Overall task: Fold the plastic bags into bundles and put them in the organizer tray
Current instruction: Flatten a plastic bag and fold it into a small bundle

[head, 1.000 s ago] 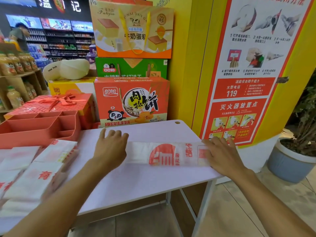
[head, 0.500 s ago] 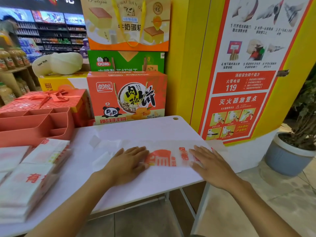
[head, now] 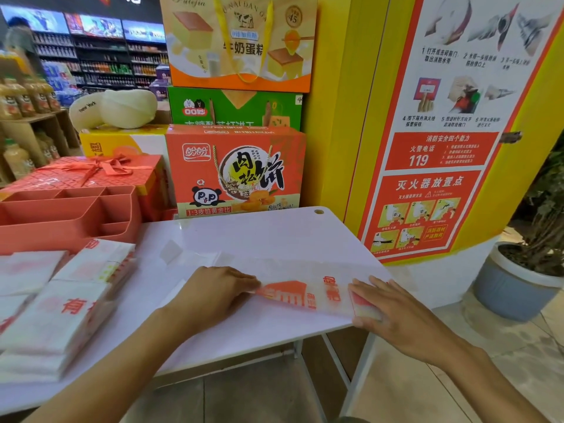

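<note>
Bag (head: 317, 290) lies lengthwise left-right under my palms. Left hand (head: 213, 296), right hand (head: 393, 315) flat on it, gripping nothing; tray (head: 70, 232) left of bag.

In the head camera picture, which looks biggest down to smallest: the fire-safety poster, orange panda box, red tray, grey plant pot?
1. fire-safety poster
2. orange panda box
3. red tray and grey plant pot look about alike; both are cut off by the frame edge, so unranked.

Red-printed plastic bag (head: 308, 288) lies flat as a long strip; coral organizer tray (head: 70, 209) stands back-left.
</note>
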`<state>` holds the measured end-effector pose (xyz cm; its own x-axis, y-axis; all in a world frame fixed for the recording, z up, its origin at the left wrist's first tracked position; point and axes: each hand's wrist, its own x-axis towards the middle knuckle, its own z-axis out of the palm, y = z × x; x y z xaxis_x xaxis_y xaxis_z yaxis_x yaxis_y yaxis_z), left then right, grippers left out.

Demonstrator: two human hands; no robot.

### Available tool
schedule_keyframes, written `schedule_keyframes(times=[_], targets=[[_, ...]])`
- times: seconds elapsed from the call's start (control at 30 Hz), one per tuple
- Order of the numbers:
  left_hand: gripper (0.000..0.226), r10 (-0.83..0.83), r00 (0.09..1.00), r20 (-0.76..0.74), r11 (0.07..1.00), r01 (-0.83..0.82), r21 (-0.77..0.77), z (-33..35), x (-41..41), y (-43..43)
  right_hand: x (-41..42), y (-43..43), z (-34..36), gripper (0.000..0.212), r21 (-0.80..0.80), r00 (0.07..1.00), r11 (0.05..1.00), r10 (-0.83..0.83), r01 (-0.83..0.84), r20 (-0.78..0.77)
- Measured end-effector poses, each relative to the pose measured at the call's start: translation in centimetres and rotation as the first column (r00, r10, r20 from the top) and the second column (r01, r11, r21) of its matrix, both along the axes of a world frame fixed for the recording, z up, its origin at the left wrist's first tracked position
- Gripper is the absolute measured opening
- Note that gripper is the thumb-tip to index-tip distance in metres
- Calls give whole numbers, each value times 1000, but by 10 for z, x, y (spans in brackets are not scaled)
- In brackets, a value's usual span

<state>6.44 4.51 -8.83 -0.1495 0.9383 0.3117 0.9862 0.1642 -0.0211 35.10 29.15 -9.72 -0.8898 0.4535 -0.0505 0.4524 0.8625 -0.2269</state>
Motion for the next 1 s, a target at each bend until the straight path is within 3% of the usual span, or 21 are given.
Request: schedule_keyframes(times=[0.2,0.37,0.5,0.63,0.77,0.83,0.9,1.0], targets=[[30,36,995,88,999,-34,-23,4,-4,-5,5,-2,17,52,-122,998,992,35,-29,50],[26,101,984,146,991,-86,-105,20,-14,-4,-1,12,49,34,-248,994,968,-65,42,-84],[24,202,970,135,968,-176,-181,36,-21,1,-16,32,64,36,-62,986,990,-131,125,-102],[40,298,950,99,948,-281,-149,47,-28,11,-26,44,60,54,-8,983,984,-179,179,-47],[51,342,921,-188,936,-351,-17,38,-26,23,-38,41,51,64,208,969,957,-226,203,96],[53,313,915,-253,948,-316,31,27,-14,29,-46,27,42,61,296,968,934,-237,202,87],[52,202,970,-138,979,-203,8,17,5,37,-57,12,32,56,325,978,926,-209,194,11],[50,119,969,216,990,-101,-94,3,34,51,-77,-17,15,45,219,983,965,-117,147,-145]])
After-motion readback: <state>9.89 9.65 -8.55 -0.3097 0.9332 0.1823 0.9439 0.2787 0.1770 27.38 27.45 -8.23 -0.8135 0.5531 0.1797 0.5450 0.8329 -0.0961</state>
